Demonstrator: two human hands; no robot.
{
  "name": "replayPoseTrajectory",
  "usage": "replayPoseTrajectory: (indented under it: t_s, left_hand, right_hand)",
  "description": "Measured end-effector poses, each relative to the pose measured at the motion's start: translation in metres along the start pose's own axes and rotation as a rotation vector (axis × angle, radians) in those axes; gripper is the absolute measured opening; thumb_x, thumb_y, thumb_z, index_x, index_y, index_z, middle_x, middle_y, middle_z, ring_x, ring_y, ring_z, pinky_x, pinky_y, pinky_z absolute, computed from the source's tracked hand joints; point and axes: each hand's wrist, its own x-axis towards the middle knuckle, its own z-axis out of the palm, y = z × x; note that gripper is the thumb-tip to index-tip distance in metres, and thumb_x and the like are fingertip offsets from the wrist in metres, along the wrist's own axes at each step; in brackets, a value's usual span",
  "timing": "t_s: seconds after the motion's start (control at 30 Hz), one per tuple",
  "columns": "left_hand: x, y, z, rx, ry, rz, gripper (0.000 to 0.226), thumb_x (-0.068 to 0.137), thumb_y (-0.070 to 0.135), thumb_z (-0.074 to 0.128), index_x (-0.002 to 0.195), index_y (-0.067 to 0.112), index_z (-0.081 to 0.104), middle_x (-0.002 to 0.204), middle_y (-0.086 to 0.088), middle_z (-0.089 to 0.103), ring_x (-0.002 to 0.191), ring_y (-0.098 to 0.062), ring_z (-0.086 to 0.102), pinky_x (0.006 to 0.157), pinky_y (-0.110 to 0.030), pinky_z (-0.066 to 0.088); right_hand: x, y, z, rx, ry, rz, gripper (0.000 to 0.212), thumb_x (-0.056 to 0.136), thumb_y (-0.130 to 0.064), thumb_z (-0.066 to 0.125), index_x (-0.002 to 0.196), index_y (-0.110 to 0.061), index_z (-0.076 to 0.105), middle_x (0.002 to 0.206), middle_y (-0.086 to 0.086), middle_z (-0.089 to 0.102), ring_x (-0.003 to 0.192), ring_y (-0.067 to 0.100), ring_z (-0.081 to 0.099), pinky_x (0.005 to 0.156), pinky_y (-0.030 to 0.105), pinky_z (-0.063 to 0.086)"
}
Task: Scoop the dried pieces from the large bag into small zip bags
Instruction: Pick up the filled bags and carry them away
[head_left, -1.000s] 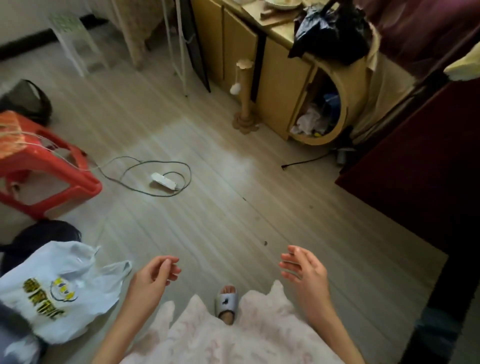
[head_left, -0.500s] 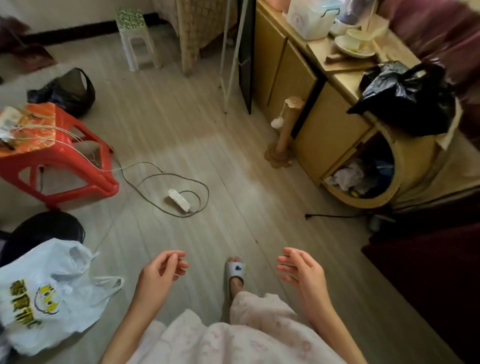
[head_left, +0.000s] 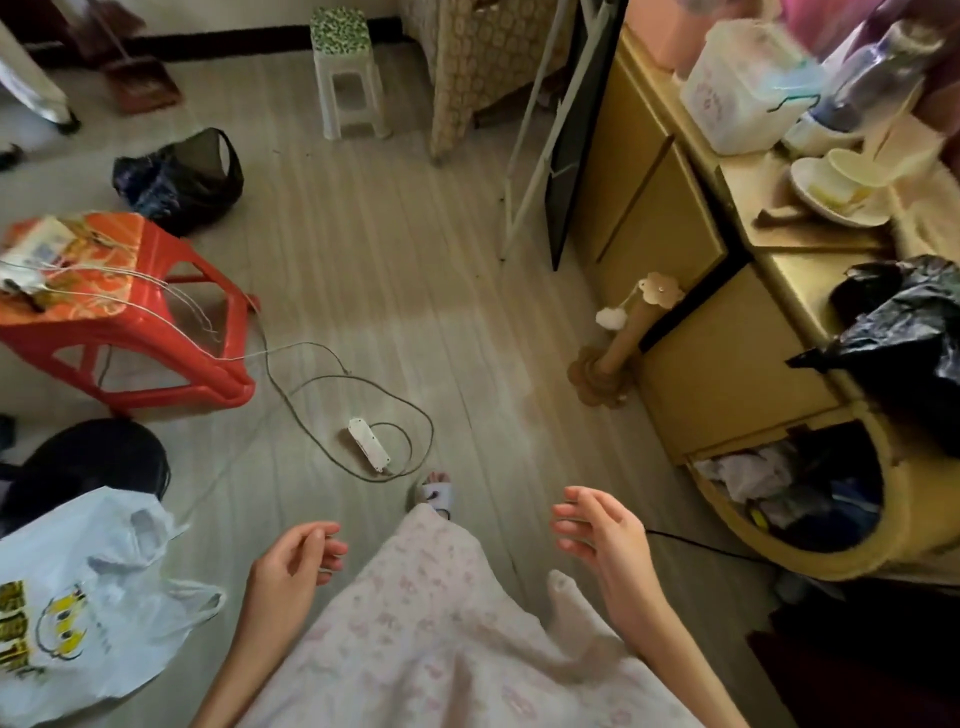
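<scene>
My left hand (head_left: 291, 564) hangs in front of me above the floor, fingers loosely curled, holding nothing. My right hand (head_left: 602, 540) floats to the right of my pale floral dress, fingers relaxed and slightly bent, also empty. A white plastic bag with yellow print (head_left: 78, 603) lies on the floor at the lower left, left of my left hand. A black plastic bag (head_left: 904, 338) sits on the yellow cabinet at the right. No dried pieces or small zip bags can be seen.
A red stool (head_left: 156, 332) with cables stands at left; a white power strip (head_left: 369, 447) and its cord lie mid-floor. A scratching post (head_left: 618, 353) stands by the yellow cabinet (head_left: 675, 249). A white stool (head_left: 345, 78) and a black bag (head_left: 182, 176) are farther back.
The view has swung up and to the right, bringing the cabinet top and back stool into sight. Both hands stay empty and hold about the same pose.
</scene>
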Motion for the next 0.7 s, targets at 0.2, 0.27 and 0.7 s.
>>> replayPoseTrajectory:
  t_s: [0.2,0.27,0.7]
  left_hand:
    - [0.116,0.056,0.032,-0.003,-0.017,-0.013,0.022,0.095,0.001,0.042,0.088,0.005,0.062,0.076,-0.013,0.065,0.068,-0.024,0.059,0.054,-0.012,0.046]
    - [0.164,0.089,0.042,-0.015,-0.024,-0.002,0.022,0.095,0.0,0.041,0.088,0.005,0.062,0.073,-0.009,0.065,0.062,-0.016,0.06,0.053,-0.011,0.045]
    - [0.389,0.269,0.1,0.025,-0.084,0.144,0.025,0.096,0.005,0.042,0.086,0.018,0.061,0.078,-0.003,0.066,0.069,-0.013,0.062,0.065,-0.019,0.049]
  right_hand:
    - [0.095,-0.074,0.037,0.024,0.035,0.013,0.019,0.096,-0.015,0.05,0.09,-0.009,0.066,0.074,0.009,0.069,0.06,0.014,0.063,0.053,0.021,0.051]
    - [0.129,-0.105,0.051,0.027,0.045,0.016,0.019,0.096,-0.015,0.05,0.09,-0.008,0.066,0.073,0.007,0.068,0.058,0.012,0.064,0.052,0.021,0.051]
    - [0.306,-0.278,0.143,-0.003,-0.051,-0.01,0.017,0.095,-0.017,0.052,0.094,-0.007,0.066,0.069,0.004,0.067,0.063,0.016,0.063,0.059,0.026,0.052]
